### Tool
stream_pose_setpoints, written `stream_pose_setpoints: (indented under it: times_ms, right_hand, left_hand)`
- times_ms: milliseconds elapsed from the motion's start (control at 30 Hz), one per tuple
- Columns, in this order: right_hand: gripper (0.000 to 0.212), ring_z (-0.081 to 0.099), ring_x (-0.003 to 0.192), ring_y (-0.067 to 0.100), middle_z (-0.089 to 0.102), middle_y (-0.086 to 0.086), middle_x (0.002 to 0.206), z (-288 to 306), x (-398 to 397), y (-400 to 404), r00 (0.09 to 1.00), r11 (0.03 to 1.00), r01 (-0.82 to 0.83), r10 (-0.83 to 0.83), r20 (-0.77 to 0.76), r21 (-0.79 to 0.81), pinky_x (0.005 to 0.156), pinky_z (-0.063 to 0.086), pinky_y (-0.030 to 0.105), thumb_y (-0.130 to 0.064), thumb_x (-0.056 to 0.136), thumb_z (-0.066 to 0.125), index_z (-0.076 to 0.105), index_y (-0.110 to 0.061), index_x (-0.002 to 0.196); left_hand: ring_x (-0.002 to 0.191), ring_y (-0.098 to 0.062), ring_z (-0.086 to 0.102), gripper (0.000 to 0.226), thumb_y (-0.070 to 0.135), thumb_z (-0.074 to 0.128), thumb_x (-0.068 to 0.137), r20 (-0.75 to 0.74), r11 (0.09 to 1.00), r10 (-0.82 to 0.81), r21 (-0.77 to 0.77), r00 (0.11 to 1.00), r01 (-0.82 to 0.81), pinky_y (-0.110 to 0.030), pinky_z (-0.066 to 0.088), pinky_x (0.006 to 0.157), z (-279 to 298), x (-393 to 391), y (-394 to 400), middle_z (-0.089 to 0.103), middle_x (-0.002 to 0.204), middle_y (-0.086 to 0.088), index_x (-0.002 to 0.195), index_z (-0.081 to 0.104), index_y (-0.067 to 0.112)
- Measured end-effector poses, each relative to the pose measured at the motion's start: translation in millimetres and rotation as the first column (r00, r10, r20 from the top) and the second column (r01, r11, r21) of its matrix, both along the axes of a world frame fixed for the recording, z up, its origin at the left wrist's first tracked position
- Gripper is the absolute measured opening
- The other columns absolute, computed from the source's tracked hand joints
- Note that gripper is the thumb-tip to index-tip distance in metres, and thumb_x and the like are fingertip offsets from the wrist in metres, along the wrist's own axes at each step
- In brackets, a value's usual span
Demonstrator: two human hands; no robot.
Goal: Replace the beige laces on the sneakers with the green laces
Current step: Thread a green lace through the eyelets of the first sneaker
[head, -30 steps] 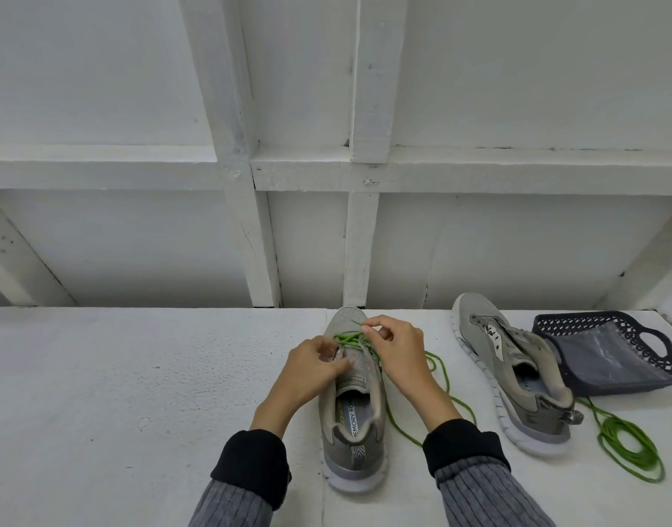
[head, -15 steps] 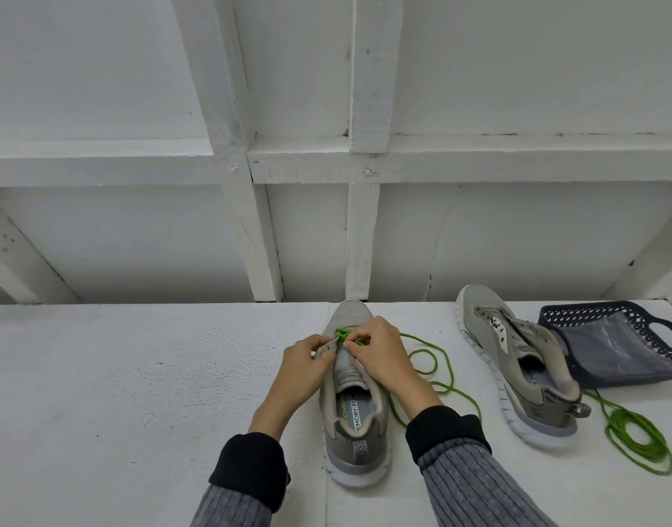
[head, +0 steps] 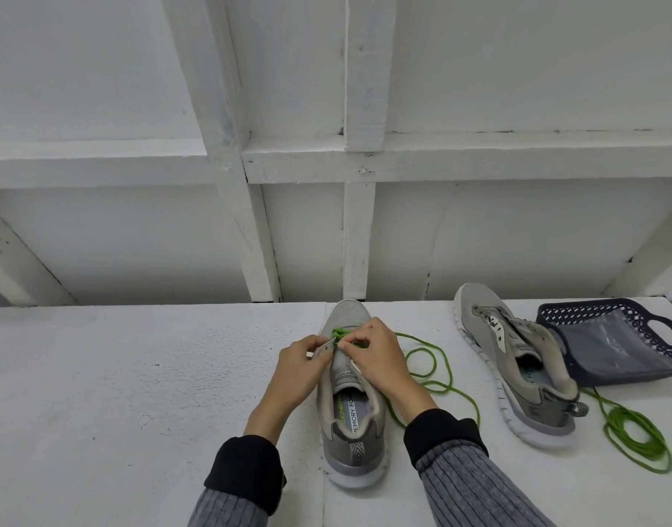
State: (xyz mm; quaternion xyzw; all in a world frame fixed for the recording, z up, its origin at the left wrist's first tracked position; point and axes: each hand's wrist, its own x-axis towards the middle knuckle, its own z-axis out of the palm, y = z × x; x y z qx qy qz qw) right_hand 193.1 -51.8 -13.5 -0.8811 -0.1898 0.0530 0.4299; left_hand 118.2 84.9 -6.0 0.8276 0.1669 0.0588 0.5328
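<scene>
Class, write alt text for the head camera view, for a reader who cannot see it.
Two hands thread a bright green lace through the front eyelets of a grey mesh sneaker on a white table: the left hand pinches the eyelet flap, the right hand pinches the lace. To the right lie a second, unlaced grey sneaker, a coiled green lace and a dark blue plastic basket.

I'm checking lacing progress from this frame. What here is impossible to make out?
Head view only:
- Which eyelet the green lace is entering: right hand and left hand cover it.
- Basket contents: a glossy liner hides them.
- Second sneaker: its far side is turned away.
</scene>
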Motion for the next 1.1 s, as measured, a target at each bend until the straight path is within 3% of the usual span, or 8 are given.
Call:
stream_pose_setpoints:
  times_ms: [233, 400, 500, 600, 700, 833, 933, 1100]
  right_hand:
    - [0.016, 0.051, 0.090, 0.007, 0.047, -0.011, 0.093, -0.8, -6.1, 3.2, 0.999, 0.998, 0.038, -0.036, 0.023, -0.054, 0.070, 0.042, 0.024, -0.036, 0.090, 0.063, 0.074, -0.027, 0.098]
    - [0.018, 0.050, 0.101, 0.008, 0.048, -0.008, 0.100, 0.0, -21.9, -5.6, 0.989, 0.984, 0.148, -0.149, 0.001, 0.103, 0.078, 0.042, 0.018, -0.037, 0.090, 0.062, 0.064, -0.024, 0.101]
    - [0.024, 0.039, 0.102, 0.006, 0.046, -0.009, 0.104, -1.1, -38.3, -12.1, 0.981, 0.981, 0.164, -0.173, 0.090, 0.098, 0.080, 0.035, 0.017, -0.038, 0.085, 0.065, 0.055, -0.024, 0.102]
    - [0.022, 0.041, 0.096, 0.008, 0.046, -0.008, 0.100, -3.2, -42.4, -18.4, 0.974, 0.975, 0.195, -0.206, 0.098, 0.110, 0.081, 0.038, 0.021, -0.028, 0.083, 0.068, 0.051, -0.024, 0.095]
    - [0.015, 0.049, 0.084, 0.009, 0.049, -0.007, 0.090, -2.9, -45.6, -19.7, 0.971, 0.955, 0.231, -0.239, 0.022, 0.184, 0.073, 0.045, 0.026, -0.015, 0.083, 0.066, 0.052, -0.019, 0.088]
    - [0.012, 0.050, 0.076, 0.008, 0.051, -0.004, 0.084, -2.4, -48.8, -17.9, 0.957, 0.938, 0.265, -0.284, 0.061, 0.222, 0.067, 0.043, 0.021, -0.010, 0.084, 0.064, 0.054, -0.016, 0.082]
    - [0.013, 0.050, 0.074, 0.008, 0.051, -0.004, 0.083, -2.2, -49.2, -18.6, 0.953, 0.931, 0.275, -0.297, 0.059, 0.241, 0.063, 0.039, 0.013, -0.008, 0.083, 0.064, 0.053, -0.015, 0.080]
    - [0.012, 0.051, 0.074, 0.009, 0.051, -0.004, 0.083, -2.1, -49.6, -18.4, 0.955, 0.934, 0.272, -0.292, 0.054, 0.231, 0.062, 0.041, 0.015, -0.009, 0.085, 0.063, 0.053, -0.015, 0.081]
  left_hand:
    - [0.089, -0.014, 0.068, 0.035, 0.043, 0.049, 0.099, -0.061, 0.943, 0.061, -0.324, 0.996, -0.077, -0.023, 0.056, 0.070, -2.0, 5.8, -2.7, 0.072, 0.096, -0.001, 0.102, 0.071, 0.016]
    - [0.065, -0.002, 0.061, 0.011, 0.014, 0.063, 0.094, 0.030, 0.971, 0.108, -0.217, 0.994, -0.099, -0.015, 0.050, 0.059, -15.9, 14.3, -4.1, 0.069, 0.093, -0.007, 0.091, 0.071, 0.008]
    - [0.076, -0.015, 0.063, 0.013, 0.016, 0.058, 0.097, 0.036, 0.971, 0.150, -0.195, 0.988, -0.140, -0.023, 0.052, 0.067, -22.6, 16.5, -2.9, 0.068, 0.090, -0.005, 0.088, 0.066, 0.011]
    - [0.090, -0.022, 0.065, 0.019, 0.011, 0.042, 0.104, 0.048, 0.844, 0.287, -0.485, 0.957, -0.228, -0.031, 0.054, 0.083, -17.3, 15.6, -3.5, 0.068, 0.098, -0.010, 0.089, 0.053, 0.006]
    - [0.072, -0.014, 0.054, 0.028, 0.010, 0.030, 0.107, 0.071, 0.664, 0.491, -0.676, 0.868, -0.320, -0.031, 0.053, 0.082, -14.5, 10.5, 8.3, 0.054, 0.081, -0.005, 0.082, 0.044, 0.007]
    - [0.064, -0.015, 0.037, 0.015, 0.008, 0.028, 0.104, 0.118, 0.929, 0.369, -0.076, 0.922, -0.362, -0.027, 0.037, 0.057, -33.0, -7.3, 35.6, 0.044, 0.077, -0.002, 0.091, 0.037, 0.010]
    - [0.068, -0.019, 0.041, 0.020, -0.001, 0.033, 0.096, 0.022, 0.867, 0.276, 0.426, 0.961, -0.259, -0.031, 0.031, 0.055, -49.7, -22.5, 50.5, 0.051, 0.078, -0.004, 0.091, 0.041, 0.016]
    - [0.101, -0.021, 0.052, 0.021, 0.025, 0.044, 0.103, 0.082, 0.858, 0.169, 0.478, 0.982, -0.188, -0.038, 0.040, 0.080, -51.6, -13.6, 41.8, 0.064, 0.109, 0.005, 0.103, 0.064, 0.021]
